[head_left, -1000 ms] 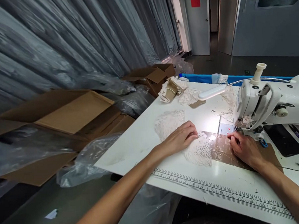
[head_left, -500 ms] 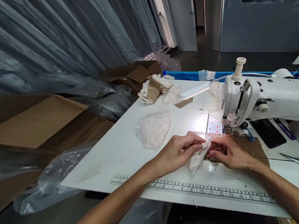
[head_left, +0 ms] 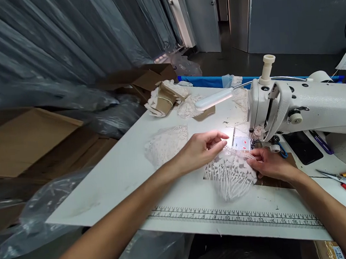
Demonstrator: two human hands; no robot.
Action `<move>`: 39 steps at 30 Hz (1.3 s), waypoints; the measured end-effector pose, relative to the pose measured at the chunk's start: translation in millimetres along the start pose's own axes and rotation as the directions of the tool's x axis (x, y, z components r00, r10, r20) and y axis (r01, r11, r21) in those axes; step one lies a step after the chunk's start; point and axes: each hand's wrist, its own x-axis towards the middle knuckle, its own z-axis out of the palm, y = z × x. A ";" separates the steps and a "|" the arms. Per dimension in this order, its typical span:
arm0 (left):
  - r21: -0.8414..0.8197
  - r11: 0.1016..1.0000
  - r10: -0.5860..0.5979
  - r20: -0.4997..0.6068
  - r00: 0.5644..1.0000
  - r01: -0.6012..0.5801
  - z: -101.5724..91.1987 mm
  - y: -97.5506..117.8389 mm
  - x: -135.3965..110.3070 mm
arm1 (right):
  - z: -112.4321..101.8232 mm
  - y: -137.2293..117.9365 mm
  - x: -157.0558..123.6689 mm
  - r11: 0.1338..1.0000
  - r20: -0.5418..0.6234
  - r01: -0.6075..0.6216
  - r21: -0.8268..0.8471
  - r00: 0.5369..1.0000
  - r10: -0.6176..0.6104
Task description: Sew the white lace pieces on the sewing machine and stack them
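Note:
A white lace piece point(head_left: 231, 174) with a fringe-like pattern is spread just in front of the sewing machine point(head_left: 300, 106). My right hand point(head_left: 267, 163) pinches its upper right edge between thumb and fingers, close to the presser foot. At the lace's upper left, my left hand point(head_left: 205, 149) hovers with thumb and forefinger apart, gripping nothing. A second lace piece point(head_left: 166, 143) lies on the white table point(head_left: 112, 188), left of and partly behind my left hand. Brown card point(head_left: 277, 179) shows beneath my right hand.
A rolled lace bundle point(head_left: 161, 101) sits at the back near the machine's lamp point(head_left: 213, 99). On the right are a dark phone point(head_left: 302, 147) and scissors point(head_left: 340, 178). A printed ruler point(head_left: 237, 219) runs along the front edge. Cardboard boxes point(head_left: 30, 142) stand left.
The lace, bunched between both hands before, is now opened out flat. My left hand has let go and drawn slightly up and left. My right hand keeps hold of the edge.

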 end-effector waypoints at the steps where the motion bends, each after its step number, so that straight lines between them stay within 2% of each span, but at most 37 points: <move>1: 0.137 0.988 0.082 -0.047 0.995 -0.075 2.4 -4.7 4.7 | -2.7 -1.5 -0.6 0.997 -0.078 -0.034 -0.076 0.997 0.028; 3: 0.372 0.905 0.255 -0.083 0.963 -0.207 13.3 -11.4 10.2 | -6.4 -5.1 -1.8 0.988 -0.169 -0.076 -0.135 0.984 0.053; 4: 0.439 0.860 0.326 -0.077 0.942 -0.262 21.4 -12.5 10.3 | -7.6 -6.7 -2.4 0.986 -0.199 -0.101 -0.133 0.977 0.073; 7: 0.440 0.806 0.454 -0.029 0.891 -0.396 50.3 -7.2 0.7 | -9.6 -8.2 -3.3 0.973 -0.278 -0.186 -0.138 0.950 0.142; 9: 0.429 0.792 0.470 0.023 0.882 -0.433 66.6 -1.4 -9.0 | -10.3 -5.9 -3.2 0.964 -0.286 -0.190 -0.184 0.949 0.133; 11: 0.465 0.757 0.490 0.059 0.870 -0.459 74.8 -0.3 -15.0 | -10.2 -2.1 -2.7 0.956 -0.272 -0.174 -0.236 0.956 0.107; 14: 0.469 0.715 0.534 0.113 0.838 -0.519 71.6 -10.7 -12.9 | -7.1 4.5 -2.7 0.929 -0.325 -0.150 -0.339 0.945 0.034; 17: 0.439 0.692 0.571 0.152 0.807 -0.573 61.4 -23.6 -5.5 | -1.0 12.3 -5.9 0.911 -0.386 -0.064 -0.407 0.916 -0.108; 20: 0.434 0.702 0.604 0.055 0.795 -0.564 57.4 -25.1 -2.6 | 7.2 20.9 -12.1 0.936 -0.414 0.041 -0.350 0.890 -0.194; 22: 0.428 0.702 0.644 -0.039 0.764 -0.569 59.1 -20.4 -3.1 | 13.9 25.3 -15.8 0.937 -0.430 0.101 -0.334 0.868 -0.248; 24: 0.419 0.679 0.690 -0.086 0.719 -0.602 62.5 -14.8 -4.1 | 21.3 27.6 -17.7 0.901 -0.432 0.144 -0.409 0.839 -0.331; 26: 0.401 0.651 0.724 -0.072 0.686 -0.645 66.5 -11.3 -4.6 | 28.1 28.0 -17.8 0.833 -0.405 0.158 -0.531 0.816 -0.413; 28: 0.381 0.653 0.717 -0.030 0.697 -0.655 70.3 -11.0 -4.3 | 31.7 26.9 -16.9 0.762 -0.360 0.148 -0.630 0.814 -0.455; 30: 0.374 0.679 0.676 0.017 0.737 -0.631 73.3 -13.4 -3.5 | 29.2 24.8 -16.1 0.712 -0.306 0.144 -0.687 0.832 -0.463; 32: 0.377 0.701 0.636 0.054 0.770 -0.606 74.9 -16.5 -2.7 | 19.9 21.8 -15.5 0.700 -0.228 0.197 -0.687 0.856 -0.464; 34: 0.369 0.713 0.618 0.073 0.783 -0.597 75.2 -18.5 -2.3 | 6.4 18.9 -14.7 0.731 -0.170 0.249 -0.635 0.878 -0.447; 35: 0.357 0.719 0.616 0.071 0.785 -0.596 75.0 -18.8 -2.4 | -0.3 18.1 -14.0 0.759 -0.179 0.231 -0.608 0.892 -0.414; 37: 0.326 0.730 0.623 0.046 0.781 -0.601 74.1 -18.3 -2.9 | -10.3 18.2 -11.9 0.816 -0.229 0.141 -0.561 0.921 -0.316; 39: 0.297 0.731 0.639 0.018 0.769 -0.615 73.2 -17.0 -3.6 | -13.8 21.1 -9.3 0.843 -0.301 0.051 -0.536 0.921 -0.247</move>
